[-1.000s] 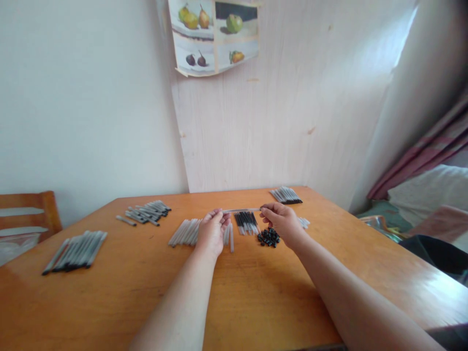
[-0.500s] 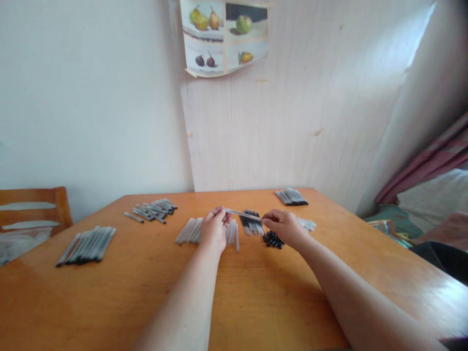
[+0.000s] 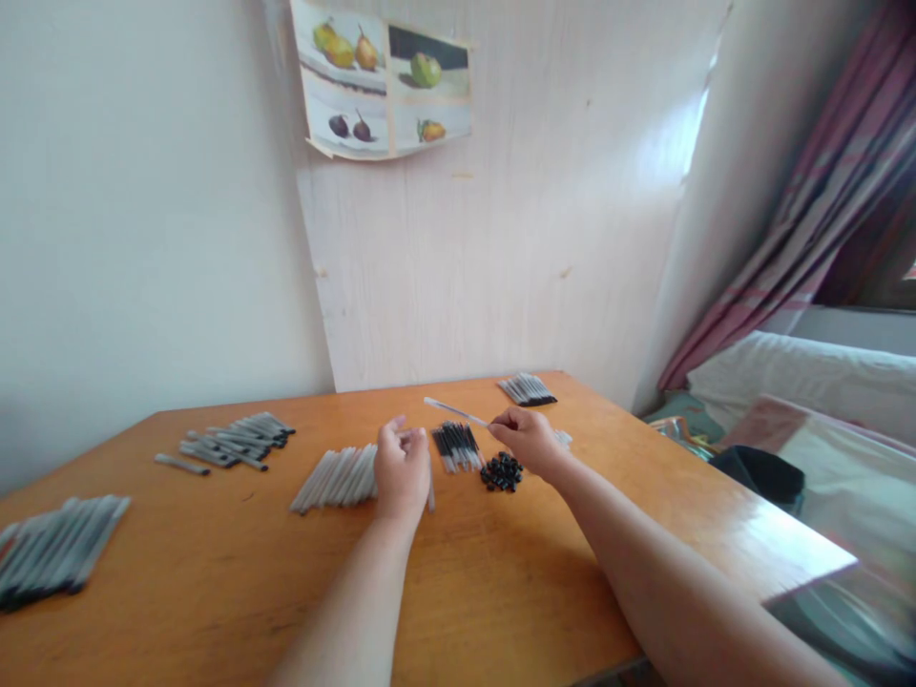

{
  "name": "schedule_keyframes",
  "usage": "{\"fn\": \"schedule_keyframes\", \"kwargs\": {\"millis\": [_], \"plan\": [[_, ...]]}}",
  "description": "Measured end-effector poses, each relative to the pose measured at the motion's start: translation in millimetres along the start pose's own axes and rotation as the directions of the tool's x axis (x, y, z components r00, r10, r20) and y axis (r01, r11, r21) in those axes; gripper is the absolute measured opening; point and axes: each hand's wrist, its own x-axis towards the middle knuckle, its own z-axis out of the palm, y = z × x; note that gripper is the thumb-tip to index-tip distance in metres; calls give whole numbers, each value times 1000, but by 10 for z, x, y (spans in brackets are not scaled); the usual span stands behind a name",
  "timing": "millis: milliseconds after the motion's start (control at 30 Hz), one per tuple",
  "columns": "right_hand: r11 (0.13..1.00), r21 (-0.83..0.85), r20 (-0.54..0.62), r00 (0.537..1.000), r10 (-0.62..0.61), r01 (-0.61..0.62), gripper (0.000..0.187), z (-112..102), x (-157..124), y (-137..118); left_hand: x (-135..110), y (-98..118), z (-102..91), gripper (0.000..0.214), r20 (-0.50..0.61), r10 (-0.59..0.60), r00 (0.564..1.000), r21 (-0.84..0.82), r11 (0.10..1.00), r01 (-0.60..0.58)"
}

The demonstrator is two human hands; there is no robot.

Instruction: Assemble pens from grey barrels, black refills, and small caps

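A translucent pen barrel (image 3: 458, 412) is pinched at its near right end by my right hand (image 3: 533, 442), held tilted above the table with its far end pointing up and left. My left hand (image 3: 403, 472) is apart from the barrel, its thumb and fingers loosely parted with nothing visible between them. Under and beside the left hand lies a row of empty-looking clear barrels (image 3: 335, 477), partly hidden by it. Dark-tipped ink refills (image 3: 458, 444) lie below the held barrel. A heap of small black caps (image 3: 502, 471) sits just left of my right wrist.
Black-ended pens lie in groups on the wooden table (image 3: 236, 572): a loose pile (image 3: 239, 439) at back left, a row (image 3: 64, 549) at far left, and a bundle (image 3: 528, 388) at back right. Small whitish pieces (image 3: 563, 439) show behind my right hand. A black bin (image 3: 759, 477) stands beyond the right edge.
My left hand has let go of the barrel's left end, and the right hand alone holds it. The view has turned to the right, so the table's contents appear further left.
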Motion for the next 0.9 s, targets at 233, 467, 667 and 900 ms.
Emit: {"fn": "schedule_keyframes", "kwargs": {"millis": [233, 467, 667, 900], "plan": [[994, -38, -196, 976, 92, -102, 28, -117, 199, 176, -291, 107, 89, 19, 436, 221, 872, 401, 820, -408], [969, -120, -324, 932, 165, -214, 31, -292, 403, 386, -350, 173, 89, 24, 570, 156, 806, 570, 632, -525], [913, -229, -370, 898, 240, -338, 34, -436, 524, 521, -351, 135, 93, 25, 603, 172, 779, 576, 582, -574], [795, -424, -315, 894, 321, -434, 35, -437, 717, 639, -354, 115, 79, 23, 636, 169, 753, 554, 580, -598]]}}
